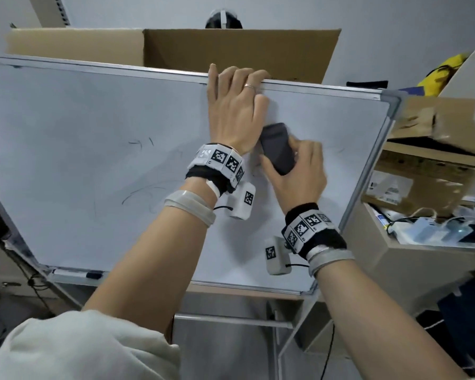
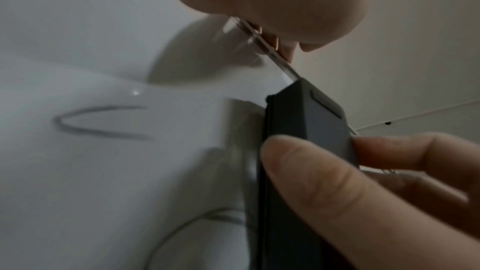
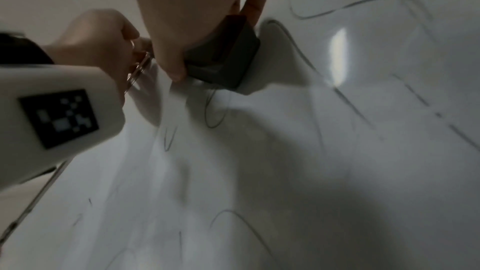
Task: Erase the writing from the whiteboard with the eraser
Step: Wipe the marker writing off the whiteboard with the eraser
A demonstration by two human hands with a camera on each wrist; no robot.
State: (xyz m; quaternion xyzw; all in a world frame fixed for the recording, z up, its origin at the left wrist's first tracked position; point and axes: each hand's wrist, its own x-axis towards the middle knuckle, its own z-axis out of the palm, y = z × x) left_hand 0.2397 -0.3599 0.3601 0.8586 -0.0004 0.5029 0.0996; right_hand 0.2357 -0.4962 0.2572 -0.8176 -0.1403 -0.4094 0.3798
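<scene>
Both wrists: black bands (image 1: pixel 322 239) with white fiducial-tag cuffs (image 1: pixel 220 158), white camera pods (image 1: pixel 242 200), grey straps (image 1: pixel 189 205); ring (image 1: pixel 249 85) on left hand, cream sleeve (image 1: pixel 74 349).

We cannot see the left hand (image 1: pixel 235 111) fingertips; they fold over the whiteboard (image 1: pixel 93 127) top rim. The eraser (image 1: pixel 276 148) pad face is hidden against the board, and the right hand (image 1: pixel 296 174) covers its lower end. Remaining pen strokes (image 1: pixel 141 144) are too faint to read. The person (image 1: pixel 223 21) behind the cardboard box (image 1: pixel 231 50) shows only a head top.
</scene>
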